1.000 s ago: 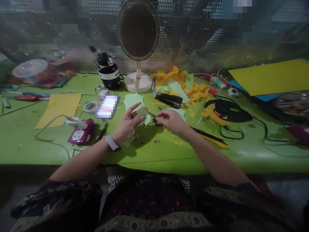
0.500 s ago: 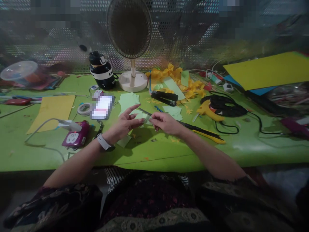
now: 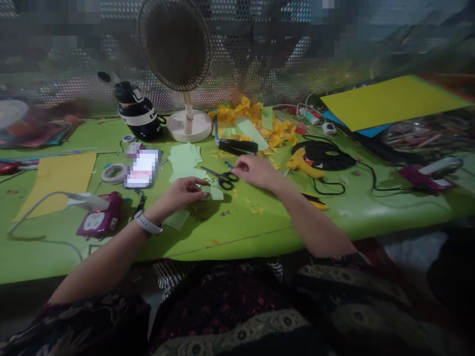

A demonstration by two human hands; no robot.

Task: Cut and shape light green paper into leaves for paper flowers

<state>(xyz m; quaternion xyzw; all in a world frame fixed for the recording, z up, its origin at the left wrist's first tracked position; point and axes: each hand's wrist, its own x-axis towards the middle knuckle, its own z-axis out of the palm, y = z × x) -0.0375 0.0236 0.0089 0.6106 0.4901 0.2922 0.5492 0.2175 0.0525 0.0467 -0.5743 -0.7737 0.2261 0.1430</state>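
Green tabletop: is stretching beneath everything, its front strip (image 3: 237,225) lying close to the body.
Standing fan: the fan (image 3: 174,47) is standing upright at the back, probably so its base is leaving the near area to the hands.
Right hand: the right hand (image 3: 256,170) is hovering or resting with curled fingers just beside the scissor handles; whether it is gripping anything, I cannot tell.
Left hand: the left hand (image 3: 180,195) is pinching the small green piece between thumb and fingers, seemingly by one end so the rest is sticking out uncovered.
Green sheets: the pile (image 3: 183,158) is lying just beyond the left hand, likely for easy reach.
Scissors: the scissors (image 3: 221,175) are lying between both hands, handles pointing rightward, presumably suiting the right hand.
Small green piece: the piece (image 3: 215,194) is projecting from the left fingertips, near the scissors.
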